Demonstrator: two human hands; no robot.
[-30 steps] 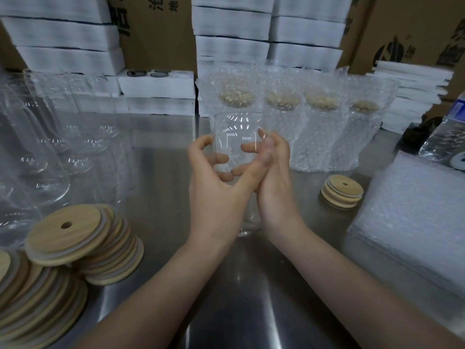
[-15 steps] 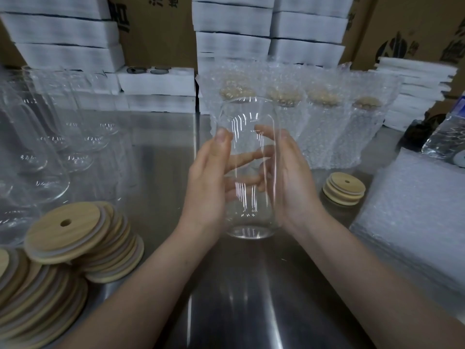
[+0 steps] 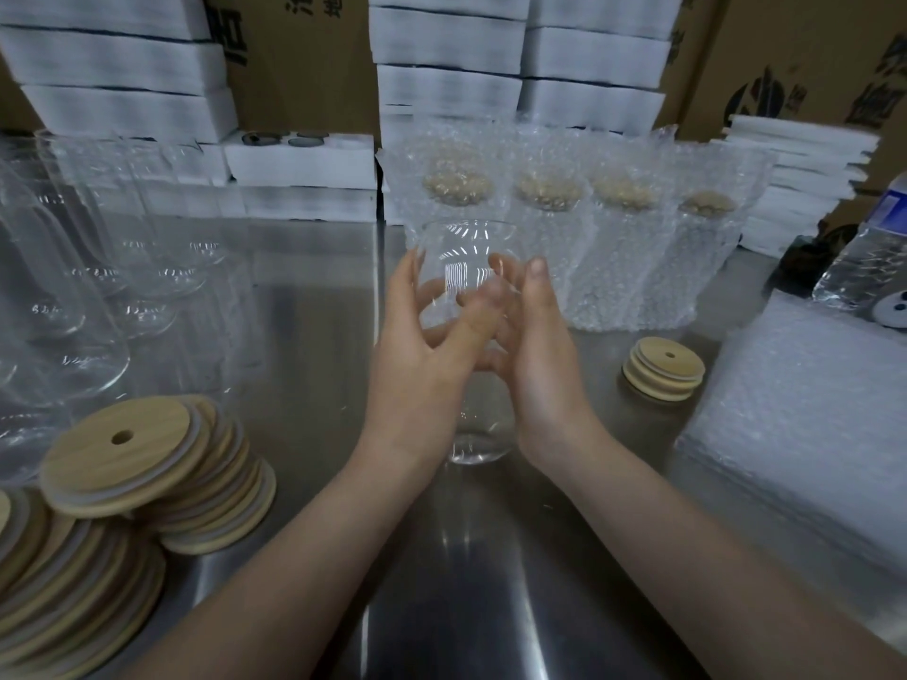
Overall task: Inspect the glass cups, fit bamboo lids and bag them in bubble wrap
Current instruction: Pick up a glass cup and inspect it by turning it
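Glass cup (image 3: 466, 247) upright between left hand (image 3: 422, 375) and right hand (image 3: 540, 370), rim uppermost.

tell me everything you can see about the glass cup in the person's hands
The glass cup is clear, tall and smooth-walled, with a thick base and light streaks on its upper wall. No lid; it looks empty. It is about upright, gripped round its middle by the left hand and the right hand. Whether its base touches the steel table cannot be told.
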